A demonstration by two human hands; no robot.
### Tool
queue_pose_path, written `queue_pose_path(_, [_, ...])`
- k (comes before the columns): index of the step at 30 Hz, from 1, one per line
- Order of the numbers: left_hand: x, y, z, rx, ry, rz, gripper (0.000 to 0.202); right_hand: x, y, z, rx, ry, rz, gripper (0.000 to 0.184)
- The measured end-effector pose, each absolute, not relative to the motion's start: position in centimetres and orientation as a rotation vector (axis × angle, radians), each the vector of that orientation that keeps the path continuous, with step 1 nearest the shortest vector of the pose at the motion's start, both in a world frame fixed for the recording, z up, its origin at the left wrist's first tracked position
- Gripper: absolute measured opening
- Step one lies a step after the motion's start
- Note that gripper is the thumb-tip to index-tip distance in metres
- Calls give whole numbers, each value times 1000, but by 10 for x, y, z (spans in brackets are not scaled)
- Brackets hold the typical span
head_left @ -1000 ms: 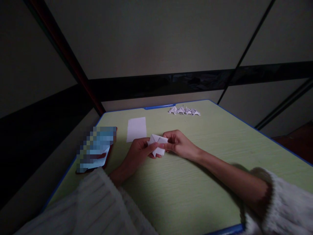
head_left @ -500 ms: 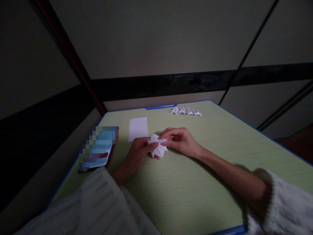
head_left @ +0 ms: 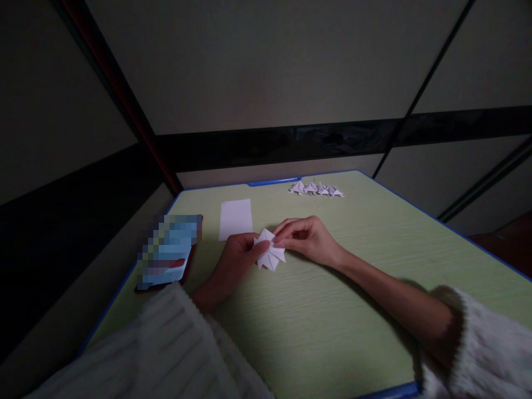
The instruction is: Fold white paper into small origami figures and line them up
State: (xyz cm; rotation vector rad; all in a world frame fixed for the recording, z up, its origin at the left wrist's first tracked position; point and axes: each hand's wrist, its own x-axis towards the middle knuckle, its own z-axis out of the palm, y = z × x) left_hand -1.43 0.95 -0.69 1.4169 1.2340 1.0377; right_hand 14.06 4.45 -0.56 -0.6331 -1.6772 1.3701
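A white folded paper piece [head_left: 271,258] with several pointed flaps is held between my two hands, above the middle of the table. My left hand [head_left: 238,256] grips its left side, the thumb lying across the top and the other fingers mostly hidden underneath. On the right, my right hand [head_left: 306,238] pinches the upper right flap between thumb and fingertips. Just behind my left hand lies a white square of paper [head_left: 235,217], flat on the table.
The pale green table [head_left: 332,327] has a blue edge. Several small folded paper figures [head_left: 316,189] stand in a row near its far side. A phone-like device [head_left: 168,257] with a blurred screen lies at the left edge. Cabinet panels [head_left: 266,72] rise behind.
The folded paper has turned slightly and shifted a little to the right. My left fingers that showed beneath it are now hidden. My right hand has barely moved.
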Motion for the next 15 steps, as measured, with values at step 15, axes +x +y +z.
queue_pose_path(15, [-16,9,-10,1545,1321,1002,21,134,37,-5,-919,-1552,1418,15])
